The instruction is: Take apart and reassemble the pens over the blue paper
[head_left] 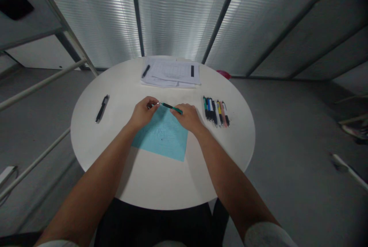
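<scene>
In the head view, my right hand (187, 116) is closed around the back part of a green pen with a black grip (171, 108). The pen lies slanted, its thin end pointing left. My left hand (145, 111) pinches a small silvery piece (158, 103) at the pen's tip end; whether it is joined to the pen I cannot tell. Under both hands lies a light blue sheet of paper (163, 135) with faint scribbles and a small dark speck on it.
Several pens (216, 112) lie side by side at the right of the round white table (163, 185). A black pen (102, 109) rests alone at the left. Printed papers (172, 74) with a dark pen (146, 71) on them lie at the far edge. White rails (43, 84) stand left.
</scene>
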### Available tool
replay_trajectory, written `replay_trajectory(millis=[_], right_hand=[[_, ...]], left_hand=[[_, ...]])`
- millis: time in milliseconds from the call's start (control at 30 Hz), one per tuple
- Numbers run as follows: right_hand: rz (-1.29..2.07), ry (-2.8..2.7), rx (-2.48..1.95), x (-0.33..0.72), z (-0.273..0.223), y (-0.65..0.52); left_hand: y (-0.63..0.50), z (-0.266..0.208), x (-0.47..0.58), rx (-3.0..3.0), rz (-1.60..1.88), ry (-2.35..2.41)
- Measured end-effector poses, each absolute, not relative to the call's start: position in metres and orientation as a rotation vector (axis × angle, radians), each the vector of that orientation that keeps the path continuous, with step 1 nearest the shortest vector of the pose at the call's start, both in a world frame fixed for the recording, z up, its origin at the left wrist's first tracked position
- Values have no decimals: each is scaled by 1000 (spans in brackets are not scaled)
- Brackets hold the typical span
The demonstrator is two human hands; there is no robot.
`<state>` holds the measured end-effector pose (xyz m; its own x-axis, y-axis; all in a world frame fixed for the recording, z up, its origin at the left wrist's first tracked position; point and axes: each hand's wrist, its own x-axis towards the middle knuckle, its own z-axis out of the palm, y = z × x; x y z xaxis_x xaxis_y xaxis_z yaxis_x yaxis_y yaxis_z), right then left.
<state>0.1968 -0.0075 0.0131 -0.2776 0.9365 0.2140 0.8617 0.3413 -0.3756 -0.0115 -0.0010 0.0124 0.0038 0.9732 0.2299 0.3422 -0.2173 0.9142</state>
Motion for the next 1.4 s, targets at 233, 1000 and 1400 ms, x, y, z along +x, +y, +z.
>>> replay_trajectory(millis=[233,1000,1400], right_hand=[[258,-2218,-1579,197,13,-7],[229,-2238,-1594,198,11,-7],[175,-2243,-1586,198,6,-5]], left_hand=[[-1,12,-11,1684,1184,1393],[-1,10,-12,1808,1146,1406],[0,7,-11,1841,1096,1371]])
